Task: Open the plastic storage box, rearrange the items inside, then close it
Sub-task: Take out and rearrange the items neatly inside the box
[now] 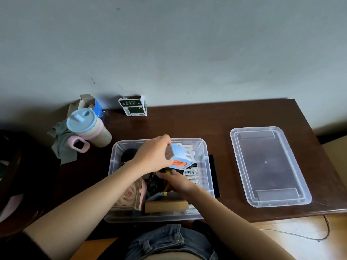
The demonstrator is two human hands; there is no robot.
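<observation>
Left hand grips my blue carton lifted above the storage box, clearing room while right hand pinches a yellow item below.

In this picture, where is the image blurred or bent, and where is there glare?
Head view: the left hand and the blue carton it grips are slightly motion-blurred; the wide lens bows the table edge; a small glare spot sits on the clear lid; the left corner beside the cup lies in dim shadow.

One storage box, one lid, two cartons, one cup
</observation>
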